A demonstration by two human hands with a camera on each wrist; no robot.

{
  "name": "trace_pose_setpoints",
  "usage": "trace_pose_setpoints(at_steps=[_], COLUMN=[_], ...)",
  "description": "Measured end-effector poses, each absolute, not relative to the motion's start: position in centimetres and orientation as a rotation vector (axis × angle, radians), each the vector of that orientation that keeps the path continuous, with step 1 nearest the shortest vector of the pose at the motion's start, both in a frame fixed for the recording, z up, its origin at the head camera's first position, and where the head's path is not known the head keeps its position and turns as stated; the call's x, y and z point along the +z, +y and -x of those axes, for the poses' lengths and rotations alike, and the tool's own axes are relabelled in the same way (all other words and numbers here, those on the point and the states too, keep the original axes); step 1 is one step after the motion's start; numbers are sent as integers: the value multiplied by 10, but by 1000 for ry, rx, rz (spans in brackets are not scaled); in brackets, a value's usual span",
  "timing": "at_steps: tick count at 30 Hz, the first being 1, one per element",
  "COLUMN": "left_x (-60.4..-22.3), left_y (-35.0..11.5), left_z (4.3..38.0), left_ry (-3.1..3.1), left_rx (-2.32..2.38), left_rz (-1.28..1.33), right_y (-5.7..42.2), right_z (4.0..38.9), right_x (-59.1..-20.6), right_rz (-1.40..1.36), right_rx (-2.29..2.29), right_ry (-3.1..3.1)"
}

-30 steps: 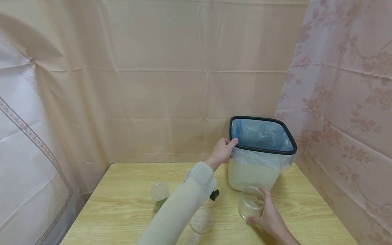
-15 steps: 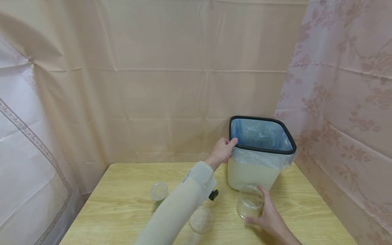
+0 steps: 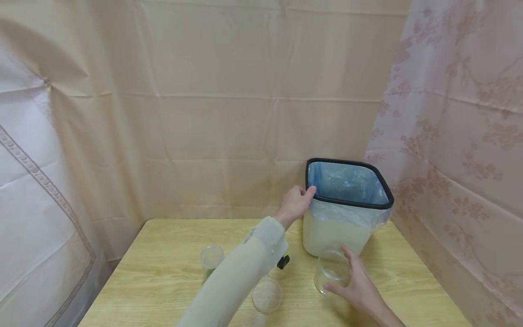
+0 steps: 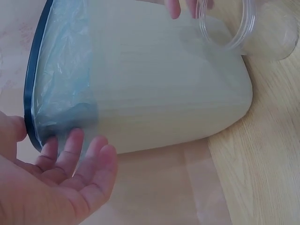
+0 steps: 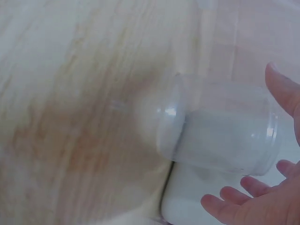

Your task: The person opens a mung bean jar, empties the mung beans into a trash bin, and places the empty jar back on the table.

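My left hand (image 3: pixel 294 204) grips the near left corner of a cream trash bin (image 3: pixel 335 231), thumb at its black rim and the other fingers against the outside. A blue plastic liner (image 3: pixel 347 181) is folded over that rim. In front of the bin, an uncovered clear plastic jar (image 3: pixel 332 274) stands upright on the table with nothing visible inside. My right hand (image 3: pixel 361 286) is beside the jar, thumb and fingers spread around its near right side. The right wrist view shows the thumb (image 5: pixel 283 89) apart from the jar wall.
A round clear lid (image 3: pixel 267 295) lies on the wooden table (image 3: pixel 171 254). Left of my sleeve stands a clear-topped container (image 3: pixel 212 256) with green contents, partly hidden. A black object (image 3: pixel 283 261) pokes out beside the cuff. Curtains hang behind and at both sides.
My right hand's fingers have spread and loosened from the jar, which has shifted slightly left. My left hand stays on the bin rim.
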State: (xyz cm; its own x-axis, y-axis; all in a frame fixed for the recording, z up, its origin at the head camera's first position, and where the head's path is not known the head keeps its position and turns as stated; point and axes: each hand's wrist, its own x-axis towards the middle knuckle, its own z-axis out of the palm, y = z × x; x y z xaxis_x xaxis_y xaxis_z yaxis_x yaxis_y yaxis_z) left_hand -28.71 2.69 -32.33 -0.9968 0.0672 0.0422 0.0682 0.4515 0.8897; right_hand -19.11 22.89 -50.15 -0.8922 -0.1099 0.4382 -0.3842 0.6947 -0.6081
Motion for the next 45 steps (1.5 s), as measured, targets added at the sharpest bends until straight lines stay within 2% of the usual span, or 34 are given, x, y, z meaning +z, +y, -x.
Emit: trace_pose_setpoints(at_steps=[9, 19, 26, 37, 45], left_x=[-326, -330, -336, -351, -366], left_y=[20, -10, -36, -83, -120], left_z=[285, 274, 263, 231, 205], left_ry=[-2671, -2575, -2542, -2491, -2447], left_rx=[-1631, -1561, -1427, -1148, -1101], left_rz=[189, 530, 627, 661, 554], right_y=[225, 218, 215, 206, 202], right_z=[192, 192, 191, 187, 181], right_x=[-485, -470, -460, -457, -459], right_rz=[-424, -541, -598, -665, -719], right_rx=[962, 873, 871, 920, 943], right_ry=[-2486, -2414, -2386, -2367, -2371])
